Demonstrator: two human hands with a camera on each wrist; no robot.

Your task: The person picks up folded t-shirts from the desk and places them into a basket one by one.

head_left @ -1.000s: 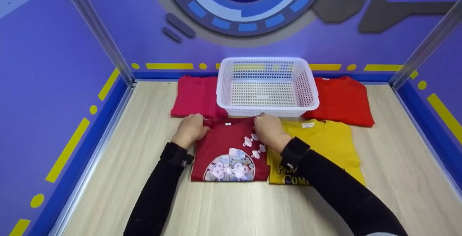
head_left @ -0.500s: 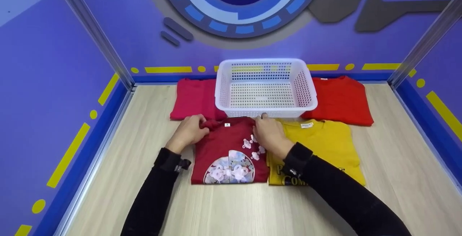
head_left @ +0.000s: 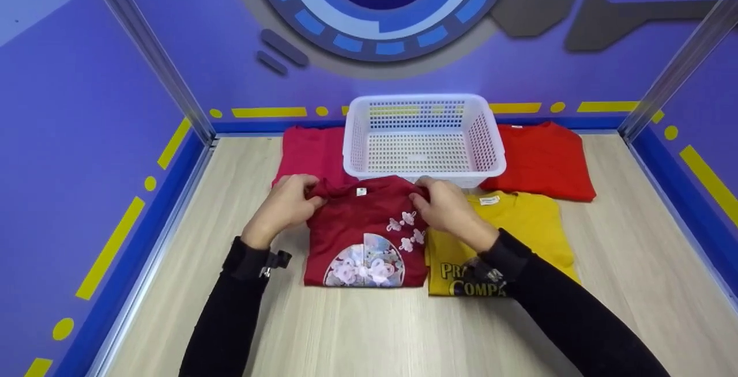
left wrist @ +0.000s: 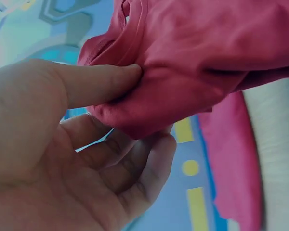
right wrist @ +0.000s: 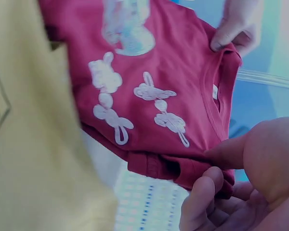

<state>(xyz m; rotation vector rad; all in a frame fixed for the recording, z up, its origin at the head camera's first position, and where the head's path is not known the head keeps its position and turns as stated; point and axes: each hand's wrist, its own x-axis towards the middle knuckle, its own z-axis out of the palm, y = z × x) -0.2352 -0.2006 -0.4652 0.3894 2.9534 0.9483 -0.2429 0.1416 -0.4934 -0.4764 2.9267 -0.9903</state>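
A folded dark red T-shirt [head_left: 346, 221] with a pale floral print lies in front of the white basket, its collar edge lifted off the table. My left hand [head_left: 288, 204] pinches its upper left corner; in the left wrist view the thumb presses on top of the cloth [left wrist: 183, 62] with the fingers beneath. At the upper right corner my right hand [head_left: 452, 210] pinches the shirt between thumb and fingers, seen also in the right wrist view beside the collar. A folded yellow T-shirt [head_left: 519, 227] with dark lettering lies to the right, partly under my right forearm.
A white perforated plastic basket [head_left: 424, 176] stands at the back with nothing in it. Folded pink cloth [head_left: 311, 155] lies to its left and a folded bright red garment [head_left: 542, 161] to its right. Purple-blue panels [head_left: 190, 77] wall the wooden table [head_left: 357, 336].
Both hands have taken hold of the dark red shirt's upper corners and raised its collar edge. The shirt's lower edge has shifted slightly away. The other garments and the basket stay put.
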